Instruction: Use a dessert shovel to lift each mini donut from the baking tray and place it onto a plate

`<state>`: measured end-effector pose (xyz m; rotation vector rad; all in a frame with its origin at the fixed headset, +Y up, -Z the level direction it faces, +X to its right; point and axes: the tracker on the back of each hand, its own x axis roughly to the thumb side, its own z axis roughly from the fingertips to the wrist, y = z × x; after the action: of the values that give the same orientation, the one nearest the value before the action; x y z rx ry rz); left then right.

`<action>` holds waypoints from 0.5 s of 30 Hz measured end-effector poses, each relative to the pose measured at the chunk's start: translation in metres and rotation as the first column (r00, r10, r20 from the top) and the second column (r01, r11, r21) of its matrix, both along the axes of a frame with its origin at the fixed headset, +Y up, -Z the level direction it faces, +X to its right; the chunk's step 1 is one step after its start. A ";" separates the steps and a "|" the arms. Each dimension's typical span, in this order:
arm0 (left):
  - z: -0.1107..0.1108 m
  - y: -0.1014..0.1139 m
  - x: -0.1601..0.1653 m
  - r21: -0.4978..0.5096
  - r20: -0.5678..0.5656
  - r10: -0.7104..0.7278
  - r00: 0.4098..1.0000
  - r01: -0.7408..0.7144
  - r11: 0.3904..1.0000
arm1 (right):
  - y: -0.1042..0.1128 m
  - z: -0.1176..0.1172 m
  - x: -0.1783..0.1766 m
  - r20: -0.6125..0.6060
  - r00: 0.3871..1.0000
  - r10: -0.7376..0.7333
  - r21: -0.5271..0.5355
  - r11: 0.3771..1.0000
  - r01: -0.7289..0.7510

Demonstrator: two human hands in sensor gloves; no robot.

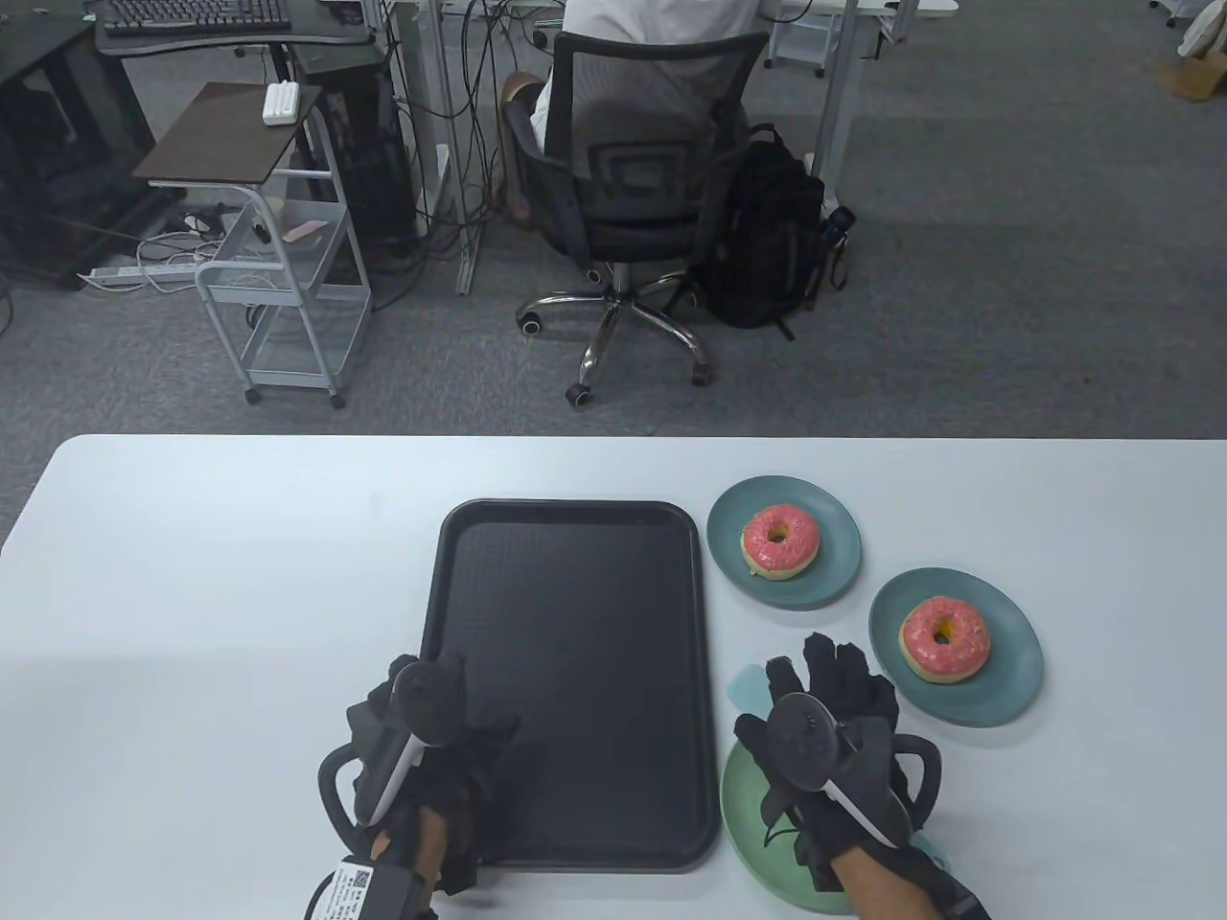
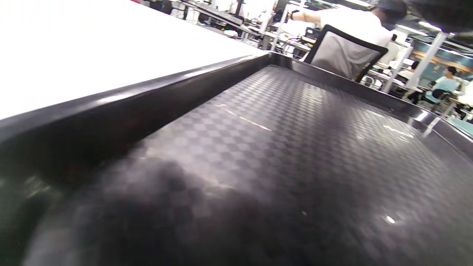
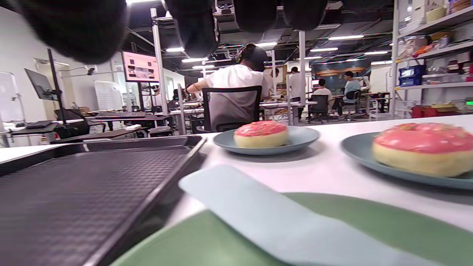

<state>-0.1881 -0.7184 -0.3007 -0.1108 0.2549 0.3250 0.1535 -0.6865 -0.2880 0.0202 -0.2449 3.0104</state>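
Note:
The black baking tray holds no donuts. Two pink-iced donuts each sit on a teal plate to its right. The pale blue dessert shovel lies across a green plate; its tip pokes out beside the tray. My right hand hovers over that green plate with fingers spread and off the shovel. My left hand rests on the tray's near left corner, fingers lying on its textured floor.
The white table has bare room left of the tray and behind it. Beyond the far edge a person sits in an office chair, with a backpack and a wire cart on the floor.

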 end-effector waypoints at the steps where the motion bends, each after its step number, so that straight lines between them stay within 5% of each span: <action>1: 0.000 0.001 0.003 0.005 0.014 -0.013 1.000 0.013 1.000 | -0.002 0.000 -0.003 -0.010 1.000 0.007 0.005 1.000 -0.007; 15: -0.002 -0.007 0.023 -0.060 0.141 -0.116 0.983 0.125 0.990 | -0.029 -0.001 -0.004 -0.035 0.992 0.125 0.001 0.992 -0.125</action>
<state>-0.1648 -0.7255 -0.3026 -0.1839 0.1357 0.1872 0.1499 -0.7156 -0.2890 0.0915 -0.2470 3.1313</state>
